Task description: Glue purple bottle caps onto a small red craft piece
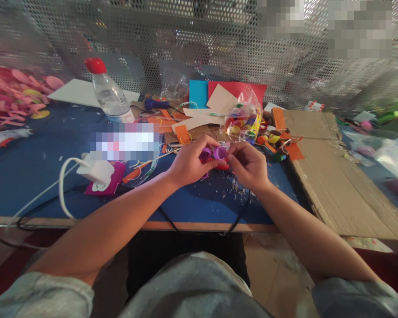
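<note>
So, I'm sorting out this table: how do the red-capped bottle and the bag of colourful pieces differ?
The bottle has a firm, rounded shape; the bag is crumpled. The bottle looks clear inside, while the bag holds colourful pieces. Both are see-through.

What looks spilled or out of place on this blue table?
Small pale scraps lie strewn across the blue tabletop near the right hand, like loose debris rather than anything sorted. The bottle also seems to lean, though lens distortion may cause that.
</note>
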Demonstrator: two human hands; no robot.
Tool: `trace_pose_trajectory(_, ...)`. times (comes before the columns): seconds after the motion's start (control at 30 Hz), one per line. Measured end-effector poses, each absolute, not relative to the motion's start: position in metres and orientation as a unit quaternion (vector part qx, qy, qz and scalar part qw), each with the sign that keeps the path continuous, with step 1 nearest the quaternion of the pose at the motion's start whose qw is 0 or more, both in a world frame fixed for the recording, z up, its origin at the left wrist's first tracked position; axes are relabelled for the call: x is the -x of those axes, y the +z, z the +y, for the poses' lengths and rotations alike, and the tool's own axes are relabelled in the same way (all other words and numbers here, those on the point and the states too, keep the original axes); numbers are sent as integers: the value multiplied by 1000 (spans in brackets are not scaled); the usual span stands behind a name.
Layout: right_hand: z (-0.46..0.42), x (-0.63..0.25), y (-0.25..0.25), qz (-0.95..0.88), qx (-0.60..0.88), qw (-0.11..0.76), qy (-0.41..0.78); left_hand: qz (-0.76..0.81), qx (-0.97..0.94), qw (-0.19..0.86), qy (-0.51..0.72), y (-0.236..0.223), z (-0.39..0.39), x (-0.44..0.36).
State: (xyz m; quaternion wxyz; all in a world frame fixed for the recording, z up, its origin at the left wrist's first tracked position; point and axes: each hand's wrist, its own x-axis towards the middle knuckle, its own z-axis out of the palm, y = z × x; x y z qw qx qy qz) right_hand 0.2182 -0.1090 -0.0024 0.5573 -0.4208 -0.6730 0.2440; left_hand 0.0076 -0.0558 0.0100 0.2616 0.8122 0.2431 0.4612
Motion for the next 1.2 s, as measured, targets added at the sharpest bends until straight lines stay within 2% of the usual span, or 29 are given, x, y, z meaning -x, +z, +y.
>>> trace_pose_trajectory(0.23, -104, -221, -13, -681, 403, 535, 297, 236, -819, 215, 476, 4, -52, -7)
trace_pose_trajectory(0.43, -106, -217, -9, -646, 388, 564, 337, 231, -819, 189, 490, 4, -52, -7)
trace_pose_trajectory(0.83, -106, -214, -4, -627, 424, 569, 323, 242, -839, 186, 451, 6, -57, -6)
trace_pose_trajectory(1.2, -106, -216, -6, -661, 410, 556, 293, 214, -823, 162, 500, 4, -55, -9)
